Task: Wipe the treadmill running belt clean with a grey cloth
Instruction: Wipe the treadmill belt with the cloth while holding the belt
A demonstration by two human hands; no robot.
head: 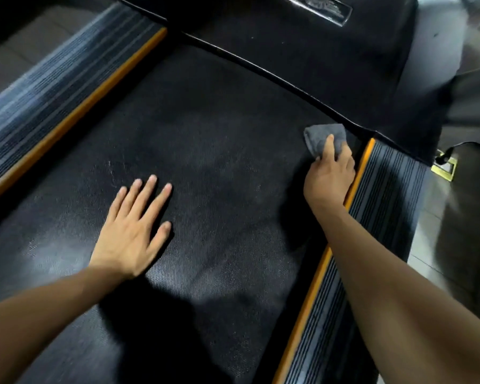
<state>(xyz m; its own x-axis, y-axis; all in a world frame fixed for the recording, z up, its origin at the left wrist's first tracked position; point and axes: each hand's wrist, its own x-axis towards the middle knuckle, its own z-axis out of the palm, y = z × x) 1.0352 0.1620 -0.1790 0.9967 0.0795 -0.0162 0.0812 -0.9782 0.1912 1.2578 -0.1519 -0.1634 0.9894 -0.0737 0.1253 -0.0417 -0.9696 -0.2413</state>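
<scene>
The black textured running belt [219,151] fills the middle of the view, with dusty pale patches on it. My right hand [329,178] presses a folded grey cloth [320,137] onto the belt's far right corner, close to the motor cover and the right side rail. My left hand [135,225] lies flat on the belt at the left, fingers spread, holding nothing.
Ribbed side rails with orange strips run along the belt, one on the left [53,87] and one on the right [372,217]. The black motor cover [316,51] curves across the belt's far end. A tiled floor [438,231] and a power plug [444,159] lie to the right.
</scene>
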